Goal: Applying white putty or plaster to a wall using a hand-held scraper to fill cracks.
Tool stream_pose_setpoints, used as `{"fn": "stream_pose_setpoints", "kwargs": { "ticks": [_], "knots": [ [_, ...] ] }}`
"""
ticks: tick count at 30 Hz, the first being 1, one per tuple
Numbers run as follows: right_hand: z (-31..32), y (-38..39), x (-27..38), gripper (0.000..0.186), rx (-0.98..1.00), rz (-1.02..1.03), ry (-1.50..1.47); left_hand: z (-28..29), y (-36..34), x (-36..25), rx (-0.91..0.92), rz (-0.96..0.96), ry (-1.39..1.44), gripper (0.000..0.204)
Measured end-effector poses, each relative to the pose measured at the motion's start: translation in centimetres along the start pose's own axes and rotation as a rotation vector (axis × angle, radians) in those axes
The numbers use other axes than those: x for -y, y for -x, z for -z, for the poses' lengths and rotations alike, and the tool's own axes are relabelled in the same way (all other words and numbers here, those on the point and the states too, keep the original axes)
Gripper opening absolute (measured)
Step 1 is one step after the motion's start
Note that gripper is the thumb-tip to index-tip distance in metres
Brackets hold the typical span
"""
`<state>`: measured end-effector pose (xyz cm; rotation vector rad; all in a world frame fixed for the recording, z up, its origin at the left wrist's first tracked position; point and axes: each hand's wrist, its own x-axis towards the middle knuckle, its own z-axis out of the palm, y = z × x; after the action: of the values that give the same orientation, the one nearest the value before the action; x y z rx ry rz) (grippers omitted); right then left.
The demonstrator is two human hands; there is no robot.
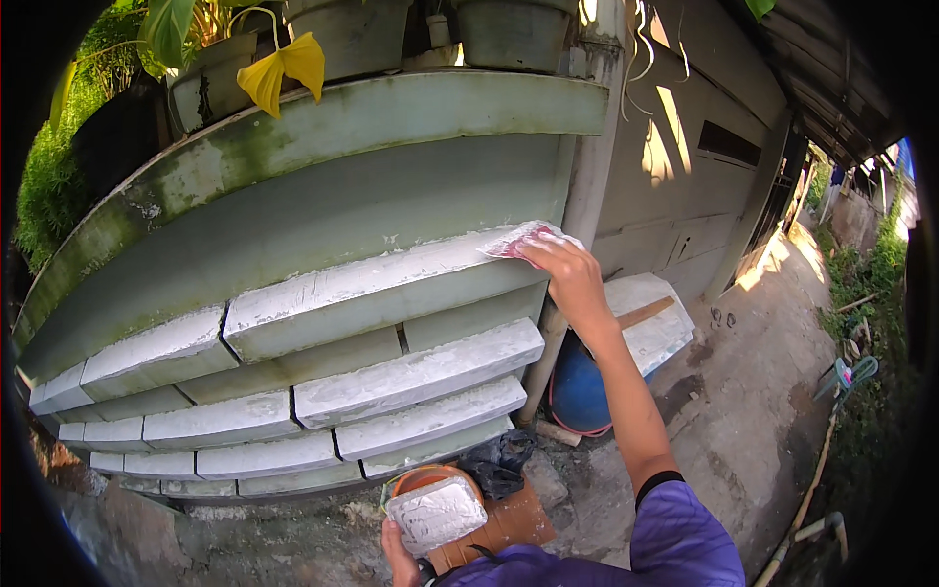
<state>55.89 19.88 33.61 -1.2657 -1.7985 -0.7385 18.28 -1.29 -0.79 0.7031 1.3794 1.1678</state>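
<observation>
My right hand [569, 279] grips a red putty scraper [526, 245] smeared with white paste. It presses against the right end of the upper ledge [381, 277] of a pale green stepped wall, whose top face is coated white. Low in front of me, my left hand [399, 556] is closed on the near left edge of a rectangular board [436, 515] spread with white paste. The board partly covers an orange bucket [468, 477] behind it. More white-coated ledges [421, 379] run below, split by dark vertical gaps.
Potted plants [210, 83] stand on the wall's mossy top rim. A vertical pipe [594, 157] borders its right end. Beyond it sits a blue drum [584, 386] under a white slab [646, 318]. Cardboard [514, 523] and a black plastic bag [499, 460] lie near the bucket.
</observation>
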Motion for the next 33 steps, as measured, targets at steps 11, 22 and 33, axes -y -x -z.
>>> {"fn": "stream_pose_setpoints", "kwargs": {
  "ticks": [11, 22, 33],
  "knots": [
    [1.2, 1.0, 2.3, 0.029, 0.011, -0.089, 0.034, -2.3, 2.4, -5.8, 0.008, 0.026, 0.145, 0.064],
    [-0.8, -0.1, 5.3, 0.017, 0.18, -0.004, 0.157, 0.1, 0.5, -2.2, 0.041, -0.105, 0.281, 0.053],
    [-5.5, -1.2, 6.7, 0.032, 0.234, -0.072, 0.149, -0.1, 1.4, -4.5, 0.073, -0.108, 0.155, 0.054]
  ]
}}
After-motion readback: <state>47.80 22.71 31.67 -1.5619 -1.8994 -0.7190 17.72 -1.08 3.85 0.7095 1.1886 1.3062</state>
